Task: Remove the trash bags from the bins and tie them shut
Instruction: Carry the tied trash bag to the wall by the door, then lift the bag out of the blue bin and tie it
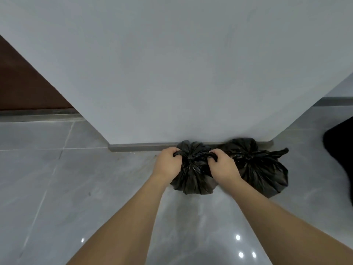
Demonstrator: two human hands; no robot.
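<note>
Two black trash bags sit on the grey tiled floor against the foot of a white wall. The nearer bag [193, 176] is between my hands, its top gathered into a knot at the centre. My left hand [167, 162] grips the left tail of that knot, and my right hand [222, 166] grips the right tail, both pulled outward. The second bag [261, 167] lies just to the right, knotted, with a loose tail sticking out to the right. No bin is in view.
The white wall [172, 73] with a grey skirting [141, 147] stands directly ahead. A dark brown panel [23, 83] is at far left. A black object [340, 150] is cut off at the right edge. Glossy floor tiles [57, 188] spread left and toward me.
</note>
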